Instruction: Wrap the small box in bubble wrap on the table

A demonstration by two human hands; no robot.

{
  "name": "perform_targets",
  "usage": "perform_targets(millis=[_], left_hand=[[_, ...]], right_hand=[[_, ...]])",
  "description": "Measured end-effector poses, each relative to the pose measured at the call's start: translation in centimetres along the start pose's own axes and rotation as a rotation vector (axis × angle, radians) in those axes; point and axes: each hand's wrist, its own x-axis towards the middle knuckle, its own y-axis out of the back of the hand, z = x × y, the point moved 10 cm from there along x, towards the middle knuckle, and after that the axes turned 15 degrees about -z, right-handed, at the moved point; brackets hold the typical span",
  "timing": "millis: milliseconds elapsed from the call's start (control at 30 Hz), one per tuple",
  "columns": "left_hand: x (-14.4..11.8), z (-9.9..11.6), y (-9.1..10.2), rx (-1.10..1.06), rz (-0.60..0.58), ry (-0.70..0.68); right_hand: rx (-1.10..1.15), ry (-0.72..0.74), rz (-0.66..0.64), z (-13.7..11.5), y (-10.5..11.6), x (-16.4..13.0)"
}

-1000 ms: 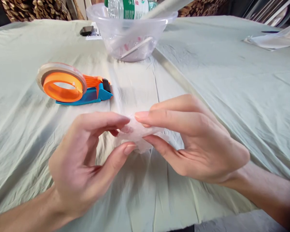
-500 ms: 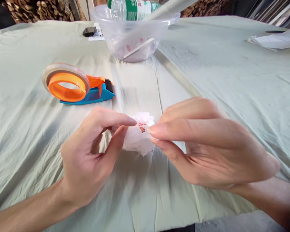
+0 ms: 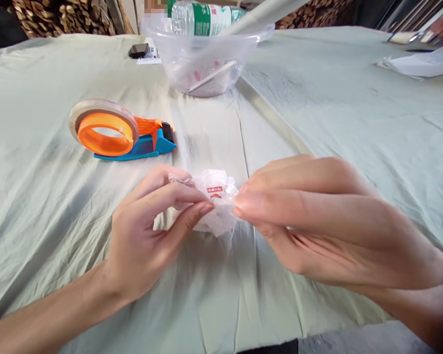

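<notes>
A crumpled, translucent white plastic bag [image 3: 219, 223] with red print lies bunched between my hands, low over the cloth. My left hand [image 3: 151, 231] pinches its left side between thumb and index finger, the other fingers curled behind it. On the other side, my right hand [image 3: 317, 226] grips the bag's right edge with thumb and fingertips pressed together. Beyond my left hand, an orange and blue tape dispenser [image 3: 121, 135] with a roll of clear tape rests on the table.
A clear plastic basin [image 3: 206, 73] at the back holds a green-labelled bottle [image 3: 210, 19] and a pale rod. A black phone-like object [image 3: 138, 50] lies beside it. White sheets [image 3: 417, 66] are at the far right. Wrinkled pale-green cloth [image 3: 77, 211] covers the table.
My left thumb and index finger have closed onto the bag and shifted right. The bag has turned or been spread, showing a red printed label. A person's hand appears at the far right.
</notes>
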Motion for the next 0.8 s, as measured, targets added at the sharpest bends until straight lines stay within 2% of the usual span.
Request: perform_targets(millis=[167, 300, 433, 600, 800], left_hand=[[0.3, -0.6, 0.1, 0.025, 0.01, 0.046], [0.1, -0.4, -0.2, 0.112, -0.004, 0.058], [-0.1, 0.1, -0.4, 0.132, -0.007, 0.008], [-0.1, 0.1, -0.5, 0.143, -0.025, 0.026], [0.0, 0.2, -0.7, 0.12, -0.042, 0.025]], right_hand=[[0.076, -0.012, 0.156, -0.5, 1.3, 0.4], [0.081, 0.014, 0.269, 0.8, 0.6, 0.1], [0.071, -0.023, 0.252, 1.9, -0.5, 0.1], [-0.146, 0.018, 0.333, -0.1, 0.4, -0.3], [-0.325, 0.046, 0.312, -1.7, 0.1, -0.6]])
